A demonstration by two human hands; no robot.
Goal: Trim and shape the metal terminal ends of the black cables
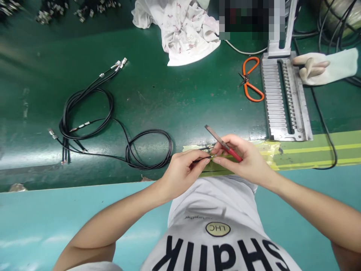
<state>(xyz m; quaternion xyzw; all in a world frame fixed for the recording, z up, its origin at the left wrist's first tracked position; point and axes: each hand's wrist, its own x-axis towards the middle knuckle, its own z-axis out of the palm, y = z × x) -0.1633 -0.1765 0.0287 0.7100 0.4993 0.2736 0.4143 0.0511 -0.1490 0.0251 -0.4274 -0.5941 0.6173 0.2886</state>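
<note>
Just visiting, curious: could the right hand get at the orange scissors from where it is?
Probably yes: bare green bench lies between right hand and orange scissors, though it grips a red-handled tool, the left hand a black wire.

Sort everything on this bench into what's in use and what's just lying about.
In use: left hand pinching thin black wire; right hand holding red-handled flat metal tool.
Lying about: orange-handled scissors; crumpled white printed cloth; slotted grey metal fixture; white glove; looped black cables with metal terminals.

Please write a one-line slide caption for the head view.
Left hand pinches a black wire while right hand holds a red-handled tool above the green bench.
</note>
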